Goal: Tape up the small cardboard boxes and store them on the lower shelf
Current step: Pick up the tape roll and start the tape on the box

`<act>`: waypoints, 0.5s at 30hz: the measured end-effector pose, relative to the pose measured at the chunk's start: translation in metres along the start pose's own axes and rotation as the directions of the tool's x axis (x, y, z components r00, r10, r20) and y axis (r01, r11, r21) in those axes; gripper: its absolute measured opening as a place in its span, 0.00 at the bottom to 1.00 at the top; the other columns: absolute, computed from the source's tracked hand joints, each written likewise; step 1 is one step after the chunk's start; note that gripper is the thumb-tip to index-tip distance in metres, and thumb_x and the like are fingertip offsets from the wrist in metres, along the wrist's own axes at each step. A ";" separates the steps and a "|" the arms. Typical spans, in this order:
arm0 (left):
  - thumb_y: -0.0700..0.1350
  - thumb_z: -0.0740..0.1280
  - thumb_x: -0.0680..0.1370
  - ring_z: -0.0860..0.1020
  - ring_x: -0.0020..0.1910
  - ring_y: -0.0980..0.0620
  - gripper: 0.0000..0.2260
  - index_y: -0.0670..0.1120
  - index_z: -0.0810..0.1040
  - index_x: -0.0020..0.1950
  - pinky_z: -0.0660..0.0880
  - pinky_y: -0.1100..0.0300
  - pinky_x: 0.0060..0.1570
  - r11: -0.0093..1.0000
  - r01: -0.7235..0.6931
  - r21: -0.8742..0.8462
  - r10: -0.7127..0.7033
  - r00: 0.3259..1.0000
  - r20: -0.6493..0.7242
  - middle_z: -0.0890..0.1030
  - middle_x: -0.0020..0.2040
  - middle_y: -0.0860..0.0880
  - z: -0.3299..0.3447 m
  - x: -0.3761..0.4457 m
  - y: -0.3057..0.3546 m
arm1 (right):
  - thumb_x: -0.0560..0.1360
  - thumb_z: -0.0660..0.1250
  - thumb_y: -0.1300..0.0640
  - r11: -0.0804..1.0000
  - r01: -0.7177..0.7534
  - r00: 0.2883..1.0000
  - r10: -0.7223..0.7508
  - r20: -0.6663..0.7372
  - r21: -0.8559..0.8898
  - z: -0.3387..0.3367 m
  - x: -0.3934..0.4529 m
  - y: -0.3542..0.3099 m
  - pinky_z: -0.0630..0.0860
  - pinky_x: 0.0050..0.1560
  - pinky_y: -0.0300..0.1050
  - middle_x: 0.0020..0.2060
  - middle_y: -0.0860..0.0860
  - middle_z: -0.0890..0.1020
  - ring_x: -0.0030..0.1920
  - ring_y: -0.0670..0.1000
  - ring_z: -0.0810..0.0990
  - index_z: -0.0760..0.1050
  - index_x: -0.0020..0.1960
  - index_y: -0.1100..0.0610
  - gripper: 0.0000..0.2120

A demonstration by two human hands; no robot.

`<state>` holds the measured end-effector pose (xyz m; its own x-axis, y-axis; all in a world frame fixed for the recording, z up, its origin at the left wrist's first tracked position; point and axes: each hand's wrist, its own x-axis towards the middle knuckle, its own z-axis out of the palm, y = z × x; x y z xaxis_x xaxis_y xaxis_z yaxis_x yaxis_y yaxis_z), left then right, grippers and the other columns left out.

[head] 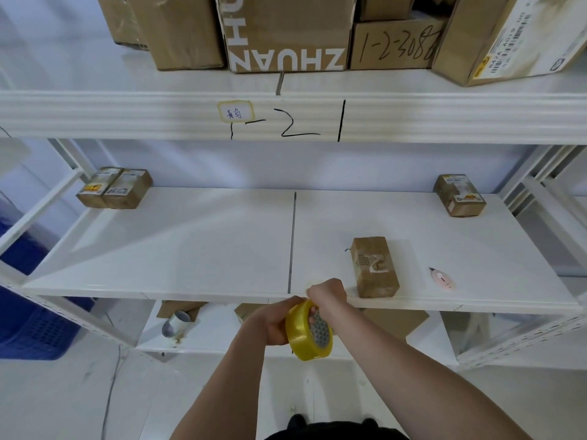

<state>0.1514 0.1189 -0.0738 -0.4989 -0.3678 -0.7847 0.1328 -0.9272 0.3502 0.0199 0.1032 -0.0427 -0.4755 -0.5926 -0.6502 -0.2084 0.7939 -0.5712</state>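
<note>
Both hands grip tape roll; small box, cutter lie nearby.

Four small boxes, one tape roll

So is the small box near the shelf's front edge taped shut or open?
Shut: the small box lies flat with flaps closed, and glossy tape strips cross its top.
</note>
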 end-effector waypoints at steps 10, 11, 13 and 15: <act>0.45 0.71 0.76 0.81 0.35 0.47 0.11 0.37 0.85 0.47 0.81 0.53 0.42 0.990 -0.009 -0.144 0.023 0.995 0.095 0.83 0.40 0.43 -0.014 0.000 0.000 | 0.73 0.71 0.61 0.988 0.065 0.996 -0.073 -0.048 -0.141 0.014 0.001 -0.008 0.62 0.21 0.36 0.24 0.50 0.74 0.24 0.47 0.72 0.70 0.34 0.57 0.13; 0.45 0.71 0.76 0.81 0.35 0.48 0.11 0.37 0.85 0.47 0.81 0.54 0.43 0.989 -0.011 -0.145 0.025 0.995 0.094 0.83 0.41 0.43 -0.016 0.001 -0.001 | 0.73 0.71 0.61 0.989 0.069 0.997 -0.073 -0.031 -0.132 0.014 0.001 -0.008 0.63 0.22 0.36 0.26 0.51 0.75 0.26 0.47 0.73 0.71 0.35 0.57 0.12; 0.46 0.71 0.76 0.81 0.35 0.49 0.11 0.38 0.85 0.47 0.81 0.55 0.43 0.991 -0.006 -0.133 0.017 0.996 0.086 0.83 0.41 0.44 -0.019 0.002 -0.001 | 0.72 0.70 0.61 0.994 0.065 0.998 -0.064 0.007 -0.088 0.012 0.002 -0.008 0.66 0.25 0.37 0.31 0.51 0.77 0.30 0.48 0.75 0.72 0.37 0.58 0.08; 0.47 0.72 0.76 0.81 0.35 0.48 0.12 0.38 0.86 0.47 0.81 0.55 0.44 0.995 0.004 -0.101 0.002 0.998 0.062 0.84 0.41 0.43 -0.019 0.002 0.001 | 0.71 0.70 0.58 0.999 0.029 0.998 -0.026 0.056 -0.044 0.007 0.004 -0.008 0.73 0.31 0.39 0.35 0.53 0.80 0.35 0.51 0.78 0.75 0.39 0.58 0.06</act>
<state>0.1671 0.1162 -0.0845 -0.5506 -0.3648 -0.7508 0.2163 -0.9311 0.2937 0.0257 0.0936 -0.0447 -0.4216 -0.6199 -0.6618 -0.2595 0.7818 -0.5670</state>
